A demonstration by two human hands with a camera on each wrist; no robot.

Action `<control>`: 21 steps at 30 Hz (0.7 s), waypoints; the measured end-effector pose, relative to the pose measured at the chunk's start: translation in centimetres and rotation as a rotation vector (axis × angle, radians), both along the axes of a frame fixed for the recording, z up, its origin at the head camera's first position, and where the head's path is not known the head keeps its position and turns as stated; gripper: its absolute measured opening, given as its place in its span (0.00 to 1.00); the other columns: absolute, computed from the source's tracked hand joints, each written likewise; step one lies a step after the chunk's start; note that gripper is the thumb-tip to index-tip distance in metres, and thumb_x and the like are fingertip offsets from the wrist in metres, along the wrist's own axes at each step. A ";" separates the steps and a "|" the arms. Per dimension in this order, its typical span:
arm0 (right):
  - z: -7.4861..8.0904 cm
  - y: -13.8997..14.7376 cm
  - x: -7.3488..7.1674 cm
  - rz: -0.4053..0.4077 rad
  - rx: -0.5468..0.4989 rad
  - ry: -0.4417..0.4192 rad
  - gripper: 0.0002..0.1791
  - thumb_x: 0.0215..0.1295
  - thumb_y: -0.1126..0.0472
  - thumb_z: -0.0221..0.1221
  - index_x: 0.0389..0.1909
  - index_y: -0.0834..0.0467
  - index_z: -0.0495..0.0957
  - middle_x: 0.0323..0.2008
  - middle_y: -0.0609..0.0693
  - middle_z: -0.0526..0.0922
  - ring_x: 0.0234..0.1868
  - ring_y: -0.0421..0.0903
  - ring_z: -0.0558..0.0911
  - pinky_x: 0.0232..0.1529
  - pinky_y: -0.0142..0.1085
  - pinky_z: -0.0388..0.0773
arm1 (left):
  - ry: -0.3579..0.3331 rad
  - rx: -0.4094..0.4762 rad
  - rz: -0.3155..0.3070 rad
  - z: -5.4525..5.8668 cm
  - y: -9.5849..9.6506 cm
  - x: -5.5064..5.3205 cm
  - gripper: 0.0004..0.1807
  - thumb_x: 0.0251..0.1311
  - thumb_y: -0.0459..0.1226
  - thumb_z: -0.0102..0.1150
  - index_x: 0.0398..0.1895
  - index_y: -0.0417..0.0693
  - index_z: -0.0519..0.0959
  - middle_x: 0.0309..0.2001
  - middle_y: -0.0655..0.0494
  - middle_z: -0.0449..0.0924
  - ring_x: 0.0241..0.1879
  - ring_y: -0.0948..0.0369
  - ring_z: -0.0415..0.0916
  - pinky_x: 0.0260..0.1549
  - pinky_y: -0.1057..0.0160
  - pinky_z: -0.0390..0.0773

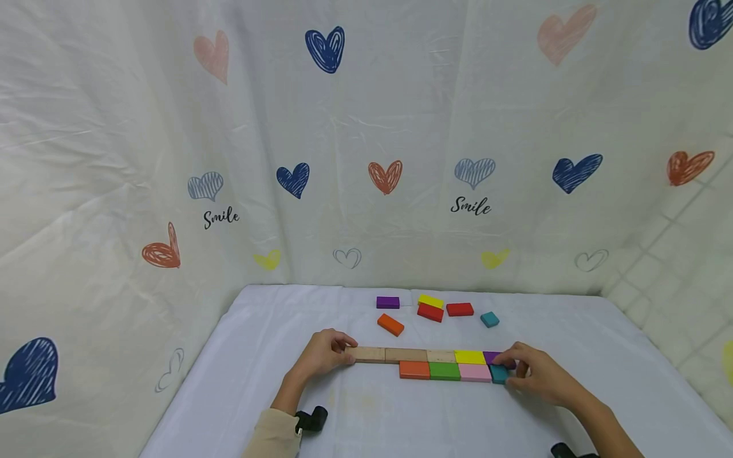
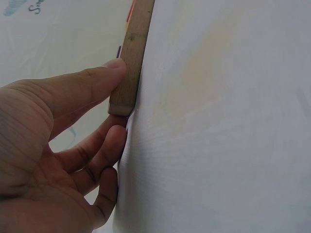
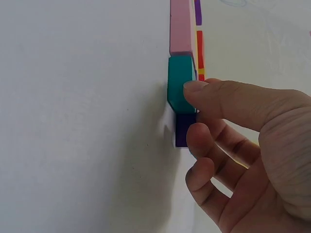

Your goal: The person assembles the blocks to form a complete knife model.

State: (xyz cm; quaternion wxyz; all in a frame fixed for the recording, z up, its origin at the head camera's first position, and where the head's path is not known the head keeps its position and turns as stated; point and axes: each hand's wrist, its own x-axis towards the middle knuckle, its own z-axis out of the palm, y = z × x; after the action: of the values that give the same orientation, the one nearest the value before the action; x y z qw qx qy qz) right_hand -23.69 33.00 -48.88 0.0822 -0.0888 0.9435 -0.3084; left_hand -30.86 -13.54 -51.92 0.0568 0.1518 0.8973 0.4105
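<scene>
My left hand pinches the left end of a plain wooden block. In the left wrist view the thumb lies on the block's near side, and the index fingertip is hidden behind it. That block begins a back row that runs on through more plain wood to a yellow block and a purple block. Along its front lie an orange-red block, a green block, a pink block and a teal block. My right hand pinches the teal block, thumb on its near side, index finger over the purple one.
Behind the rows lie a loose purple block, an orange block, a yellow block touching a red block, another red block and a small teal block. A heart-printed curtain backs the white-covered table.
</scene>
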 end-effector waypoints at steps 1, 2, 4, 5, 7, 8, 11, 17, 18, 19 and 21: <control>0.0 0.0 0.0 0.001 -0.006 -0.003 0.18 0.56 0.62 0.74 0.49 0.52 0.85 0.39 0.48 0.77 0.36 0.44 0.73 0.32 0.29 0.74 | 0.000 -0.001 0.000 0.0 0.0 0.0 0.11 0.55 0.39 0.77 0.41 0.58 0.89 0.37 0.59 0.79 0.37 0.59 0.73 0.36 0.62 0.74; 0.0 0.1 0.0 0.004 -0.011 -0.004 0.18 0.56 0.62 0.73 0.49 0.52 0.85 0.39 0.49 0.77 0.36 0.45 0.73 0.32 0.29 0.74 | 0.000 -0.002 0.001 0.0 0.0 0.0 0.11 0.55 0.39 0.76 0.41 0.58 0.89 0.37 0.59 0.79 0.37 0.59 0.73 0.36 0.62 0.74; 0.0 0.2 0.0 0.008 -0.021 -0.008 0.18 0.56 0.62 0.73 0.49 0.53 0.85 0.38 0.49 0.78 0.36 0.45 0.73 0.32 0.29 0.75 | -0.002 -0.005 0.002 0.0 0.0 0.0 0.11 0.55 0.39 0.76 0.41 0.58 0.89 0.37 0.59 0.79 0.37 0.59 0.73 0.36 0.62 0.74; 0.0 0.2 0.0 0.009 -0.024 -0.009 0.18 0.57 0.62 0.73 0.49 0.53 0.85 0.37 0.49 0.78 0.36 0.45 0.73 0.32 0.29 0.75 | -0.002 -0.006 0.003 0.0 0.0 0.0 0.11 0.55 0.39 0.76 0.41 0.59 0.89 0.37 0.59 0.79 0.38 0.59 0.73 0.36 0.62 0.74; -0.1 0.2 -0.1 0.005 -0.024 -0.014 0.17 0.57 0.62 0.73 0.48 0.53 0.85 0.37 0.48 0.78 0.36 0.45 0.73 0.32 0.29 0.75 | -0.003 -0.007 0.003 0.0 0.0 0.0 0.11 0.55 0.39 0.76 0.42 0.59 0.89 0.37 0.59 0.79 0.38 0.59 0.73 0.36 0.62 0.74; -0.1 0.2 -0.1 0.007 -0.022 -0.013 0.17 0.57 0.62 0.73 0.48 0.53 0.85 0.36 0.48 0.78 0.36 0.45 0.74 0.32 0.29 0.75 | -0.003 -0.007 0.003 0.0 0.0 0.0 0.11 0.55 0.39 0.76 0.42 0.59 0.89 0.37 0.59 0.79 0.38 0.59 0.73 0.37 0.62 0.74; -0.2 0.2 -0.1 0.013 -0.021 -0.014 0.16 0.58 0.62 0.72 0.48 0.53 0.85 0.36 0.48 0.78 0.36 0.45 0.73 0.32 0.29 0.75 | -0.003 -0.009 0.004 0.0 0.0 0.0 0.11 0.55 0.39 0.76 0.42 0.58 0.89 0.37 0.59 0.80 0.38 0.59 0.73 0.37 0.62 0.74; -0.3 0.2 -0.1 0.032 -0.025 -0.007 0.16 0.58 0.61 0.72 0.48 0.53 0.85 0.36 0.49 0.78 0.37 0.45 0.73 0.32 0.29 0.74 | -0.001 -0.007 0.003 0.1 0.0 0.1 0.11 0.55 0.39 0.76 0.41 0.58 0.89 0.37 0.59 0.80 0.38 0.59 0.73 0.37 0.62 0.74; -0.3 0.2 -0.1 0.034 -0.026 -0.007 0.16 0.59 0.61 0.72 0.48 0.53 0.85 0.35 0.49 0.78 0.37 0.45 0.73 0.32 0.29 0.74 | 0.000 -0.006 0.003 0.1 0.0 0.1 0.11 0.55 0.39 0.76 0.41 0.58 0.89 0.37 0.59 0.80 0.38 0.59 0.73 0.37 0.62 0.74; -0.3 0.2 -0.1 0.036 -0.027 -0.007 0.16 0.59 0.61 0.72 0.48 0.53 0.84 0.35 0.49 0.78 0.37 0.45 0.73 0.32 0.29 0.74 | 0.001 -0.006 0.002 0.1 0.0 0.1 0.11 0.55 0.39 0.76 0.41 0.58 0.89 0.37 0.59 0.80 0.38 0.59 0.73 0.37 0.62 0.74; -0.3 0.2 -0.1 0.037 -0.027 -0.005 0.16 0.59 0.61 0.72 0.48 0.53 0.84 0.35 0.49 0.77 0.37 0.45 0.73 0.32 0.29 0.74 | 0.003 -0.007 0.002 0.1 0.0 0.1 0.11 0.55 0.39 0.77 0.41 0.58 0.89 0.37 0.59 0.79 0.37 0.59 0.73 0.36 0.62 0.73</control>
State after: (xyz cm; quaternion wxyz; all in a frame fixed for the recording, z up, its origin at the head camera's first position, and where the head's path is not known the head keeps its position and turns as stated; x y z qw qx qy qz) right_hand -23.75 33.17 -49.15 0.0891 -0.1068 0.9373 -0.3196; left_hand -30.80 -13.52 -51.84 0.0556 0.1514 0.8990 0.4072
